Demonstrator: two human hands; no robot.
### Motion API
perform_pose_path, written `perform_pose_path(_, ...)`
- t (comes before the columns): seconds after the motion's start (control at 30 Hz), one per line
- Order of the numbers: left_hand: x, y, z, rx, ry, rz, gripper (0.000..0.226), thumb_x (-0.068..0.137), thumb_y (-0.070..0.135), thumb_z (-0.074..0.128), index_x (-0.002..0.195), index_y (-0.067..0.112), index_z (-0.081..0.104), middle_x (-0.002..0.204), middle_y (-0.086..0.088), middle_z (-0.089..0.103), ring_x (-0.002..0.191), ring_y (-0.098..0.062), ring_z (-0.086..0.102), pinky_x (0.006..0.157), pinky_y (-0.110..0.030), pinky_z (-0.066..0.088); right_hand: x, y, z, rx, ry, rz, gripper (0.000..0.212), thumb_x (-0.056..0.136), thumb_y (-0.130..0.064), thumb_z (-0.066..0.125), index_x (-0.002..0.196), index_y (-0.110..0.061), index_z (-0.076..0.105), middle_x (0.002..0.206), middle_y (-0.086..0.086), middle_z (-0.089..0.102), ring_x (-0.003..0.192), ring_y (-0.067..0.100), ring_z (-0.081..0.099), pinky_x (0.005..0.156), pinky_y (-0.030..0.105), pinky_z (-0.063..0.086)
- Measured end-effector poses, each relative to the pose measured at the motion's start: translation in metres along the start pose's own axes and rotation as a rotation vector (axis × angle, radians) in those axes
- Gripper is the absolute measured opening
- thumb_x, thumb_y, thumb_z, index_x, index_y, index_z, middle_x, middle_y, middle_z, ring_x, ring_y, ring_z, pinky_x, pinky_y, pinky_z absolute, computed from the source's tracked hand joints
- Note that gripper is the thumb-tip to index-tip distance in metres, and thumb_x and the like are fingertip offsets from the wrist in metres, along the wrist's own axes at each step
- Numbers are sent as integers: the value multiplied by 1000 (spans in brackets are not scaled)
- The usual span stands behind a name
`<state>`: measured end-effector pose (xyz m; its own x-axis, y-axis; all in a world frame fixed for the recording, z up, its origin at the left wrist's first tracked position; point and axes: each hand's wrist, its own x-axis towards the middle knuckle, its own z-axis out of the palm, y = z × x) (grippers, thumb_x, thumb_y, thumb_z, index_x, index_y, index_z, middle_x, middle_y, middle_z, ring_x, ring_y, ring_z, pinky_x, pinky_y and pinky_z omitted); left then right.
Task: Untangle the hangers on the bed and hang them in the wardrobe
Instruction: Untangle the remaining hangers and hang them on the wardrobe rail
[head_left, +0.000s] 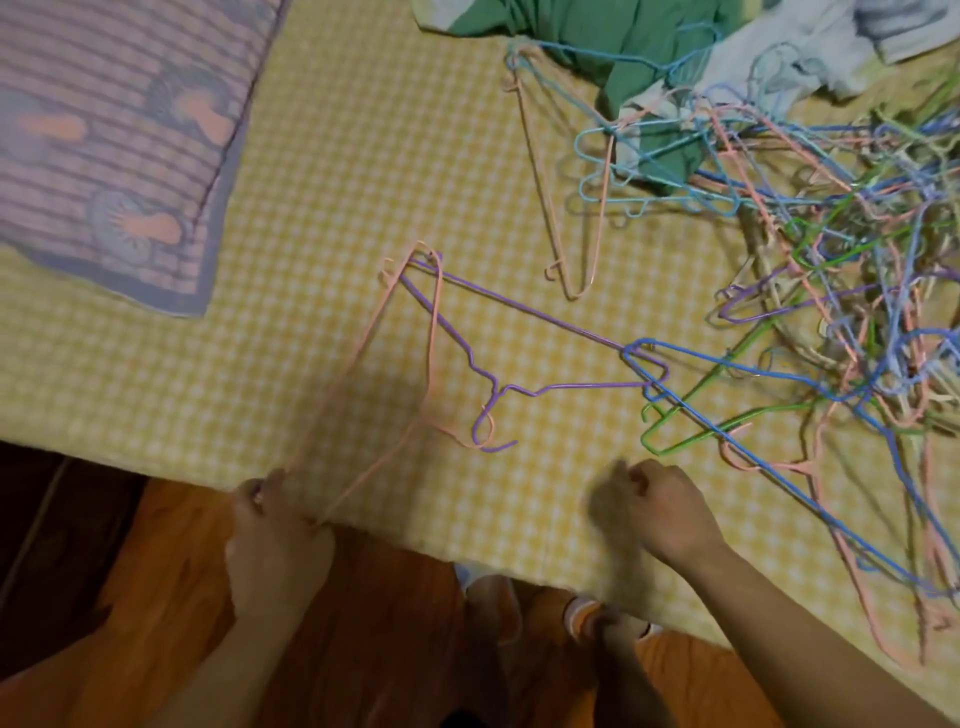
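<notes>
A tangled heap of thin wire hangers (852, 270) in several colours lies on the right of the bed. A pink hanger (431, 332) stretches from the bed's middle to the near edge, where my left hand (275, 535) grips its corner. A purple hanger (519, 306) lies across it, hooked at its far tip and caught at its right end in a blue hanger (727, 431) and a green hanger (691, 426). My right hand (660, 509) hovers over the sheet near the purple hook, fingers curled and blurred, holding nothing I can see.
The bed has a yellow checked sheet (337, 171). A striped purple pillow (104, 130) lies at the far left. Green and white clothes (649, 52) are piled at the far right. Another pink hanger (576, 202) lies apart mid-bed. An orange floor (389, 623) shows below the bed edge.
</notes>
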<state>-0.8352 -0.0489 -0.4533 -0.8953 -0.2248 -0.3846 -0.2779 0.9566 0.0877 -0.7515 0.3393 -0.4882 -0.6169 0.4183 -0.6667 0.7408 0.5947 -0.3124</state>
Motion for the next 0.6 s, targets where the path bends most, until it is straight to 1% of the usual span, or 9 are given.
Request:
perform_pose_path(0.07,8,-11,-11,53,8,49,81,70,28,81,136,17,36,137,-13,35,108,-42,55,80,-54,52,0,-14,-1,-22,2,-44,20,95,-32,50,98,-17,64,100,12,65,94,33,64,78,35,48)
perform_pose_path(0.13,18,-17,-21,72,19,76,83,68,28,82,139,18,39,141,-13,35,115,-40,53,86,-55,49,1,-30,-3,-82,4,-111,22,93,-21,50,109,-14,64,107,14,61,105,33,59,87,37,47)
perform_pose_path(0.17,22,-19,-27,75,45,97,83,67,25,82,138,17,42,141,-13,36,116,-40,52,86,-55,48,3,-38,-5,-126,22,-165,27,91,-14,52,116,-11,62,110,16,59,110,34,56,92,37,45)
perform_pose_path(0.23,30,-24,-38,89,96,144,80,63,18,82,135,16,48,140,-14,39,114,-41,54,83,-56,48,12,-54,-8,-226,80,-290,45,84,-4,55,128,-8,56,121,19,53,114,40,51,100,40,41)
perform_pose_path(0.3,38,-31,-49,129,107,170,78,64,18,81,136,18,49,142,-13,39,113,-40,56,84,-56,48,25,-64,-9,-396,89,-349,65,78,-1,57,141,-11,43,138,18,42,121,41,45,105,44,39)
perform_pose_path(0.37,43,-39,-57,168,91,201,80,68,24,82,139,20,46,144,-11,36,115,-38,56,85,-56,48,38,-70,-6,-538,68,-347,82,76,-1,59,149,-15,27,148,13,30,128,38,39,105,45,40)
perform_pose_path(0.43,44,-49,-61,204,76,256,83,71,30,82,143,21,42,145,-10,33,113,-37,58,84,-55,50,48,-71,-4,-554,54,-301,88,79,0,57,153,-20,15,150,8,24,129,37,36,103,45,42)
perform_pose_path(0.53,44,-62,-68,251,52,297,86,74,35,80,146,22,36,146,-9,29,101,-37,62,78,-51,55,54,-66,0,-582,75,-277,83,84,-7,54,153,-20,9,148,6,28,125,37,37,96,46,46)
perform_pose_path(0.6,43,-66,-73,259,45,309,85,76,36,79,147,22,34,145,-9,28,91,-37,65,72,-49,58,57,-61,4,-669,107,-316,84,84,-13,59,153,-21,12,141,7,35,115,37,42,84,45,51)
